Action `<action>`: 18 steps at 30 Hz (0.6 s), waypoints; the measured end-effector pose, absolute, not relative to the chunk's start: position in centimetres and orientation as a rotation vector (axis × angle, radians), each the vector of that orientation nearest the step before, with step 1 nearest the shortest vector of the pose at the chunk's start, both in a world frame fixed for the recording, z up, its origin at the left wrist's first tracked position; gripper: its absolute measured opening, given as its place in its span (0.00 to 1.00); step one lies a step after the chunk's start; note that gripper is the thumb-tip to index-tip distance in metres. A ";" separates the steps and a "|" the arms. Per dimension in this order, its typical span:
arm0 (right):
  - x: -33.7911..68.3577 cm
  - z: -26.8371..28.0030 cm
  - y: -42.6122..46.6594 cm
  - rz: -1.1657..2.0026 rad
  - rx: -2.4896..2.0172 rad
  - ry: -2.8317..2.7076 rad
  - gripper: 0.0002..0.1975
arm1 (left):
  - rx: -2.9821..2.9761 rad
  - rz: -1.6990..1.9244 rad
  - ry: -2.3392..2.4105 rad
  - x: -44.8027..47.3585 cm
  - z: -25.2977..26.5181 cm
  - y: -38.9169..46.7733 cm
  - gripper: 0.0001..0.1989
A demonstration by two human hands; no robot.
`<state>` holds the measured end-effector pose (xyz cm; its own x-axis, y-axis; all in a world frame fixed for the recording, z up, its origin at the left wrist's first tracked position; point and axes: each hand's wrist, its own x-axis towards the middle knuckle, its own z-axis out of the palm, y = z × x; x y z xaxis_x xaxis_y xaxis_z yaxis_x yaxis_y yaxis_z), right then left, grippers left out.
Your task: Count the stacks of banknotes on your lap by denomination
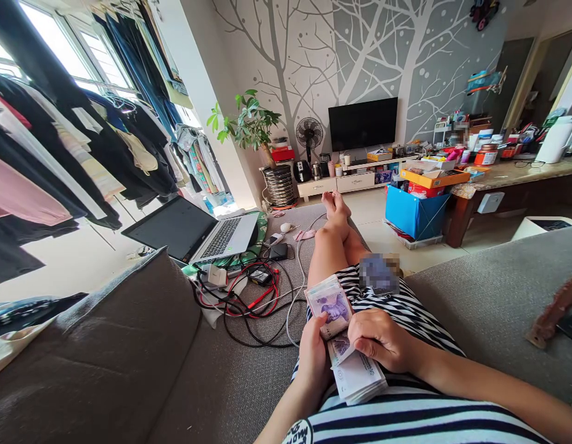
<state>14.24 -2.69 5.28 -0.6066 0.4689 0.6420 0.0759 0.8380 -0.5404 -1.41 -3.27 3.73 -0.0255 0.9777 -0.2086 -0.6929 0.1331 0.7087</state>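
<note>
My left hand (pixel 313 345) is closed around a thick stack of purple-and-white banknotes (pixel 331 305), its thumb pressed on the printed face. Over the middle of the stack, my right hand (pixel 381 339) pinches a banknote (pixel 341 350) between thumb and curled fingers. Below that hand, a pale, fanned part of the notes (pixel 357 377) sticks out toward my body. Whether the upper and lower parts are one bundle is hidden by my fingers. Both hands rest above my lap, over the black-and-white striped clothing (pixel 419 401).
I sit with legs stretched along a grey sofa (pixel 248 394). To the left lie an open laptop (pixel 225 237) and tangled black and red cables (pixel 253 296). A blurred object (pixel 379 274) rests on my thigh. A blue box (pixel 415 213) stands beyond, beside a cluttered table (pixel 503 177).
</note>
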 end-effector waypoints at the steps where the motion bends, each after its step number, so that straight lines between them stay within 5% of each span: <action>1: 14.2 5.3 -2.7 0.600 -0.394 -2.171 0.22 | 0.459 1.411 0.777 -1.4 3.8 -3.3 0.12; 12: 14.2 4.8 -2.6 0.690 -0.344 -2.117 0.30 | 0.447 1.444 0.764 -1.2 4.0 -3.4 0.10; 18: 13.8 4.6 -2.1 0.540 -0.904 -1.911 0.23 | 0.529 1.406 0.812 -1.4 4.3 -3.8 0.11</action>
<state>13.83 -2.09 4.57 -0.3035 0.7736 0.5562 0.3684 0.6336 -0.6803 -1.35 -3.76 4.30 -0.0267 0.9831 -0.1810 -0.6482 0.1208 0.7518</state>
